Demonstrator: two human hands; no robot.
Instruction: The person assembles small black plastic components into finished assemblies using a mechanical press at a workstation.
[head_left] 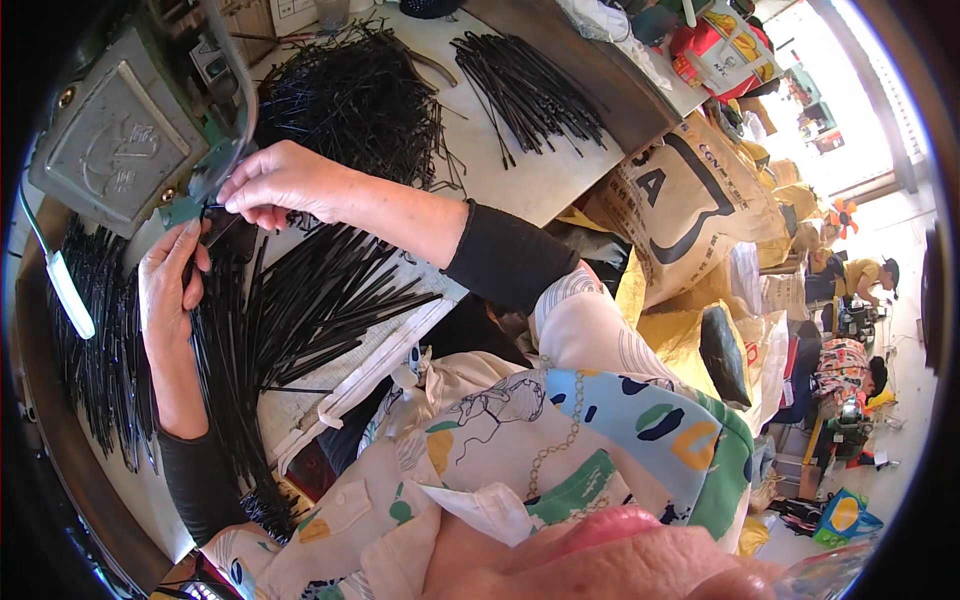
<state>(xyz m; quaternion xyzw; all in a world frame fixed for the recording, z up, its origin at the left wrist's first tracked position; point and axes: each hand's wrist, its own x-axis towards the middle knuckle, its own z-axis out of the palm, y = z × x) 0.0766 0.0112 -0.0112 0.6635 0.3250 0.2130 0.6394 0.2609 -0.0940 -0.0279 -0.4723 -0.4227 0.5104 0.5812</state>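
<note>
The right hand (262,186) and left hand (170,280) bend at a grey machine (118,130); whether either grip clamps anything cannot be told. Work seems midway: black rods (312,300) lie between grip and body, a tangled heap (345,92) beyond the grip; which are finished is unclear.

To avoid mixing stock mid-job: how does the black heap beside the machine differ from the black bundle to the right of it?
The black heap is tangled, its pieces crossing in many directions; the black bundle is fanned, its pieces roughly side by side. The heap covers more tabletop than the bundle. The heap lies nearer the machine, the bundle farther off. Both are made of thin black pieces on the pale tabletop.
</note>
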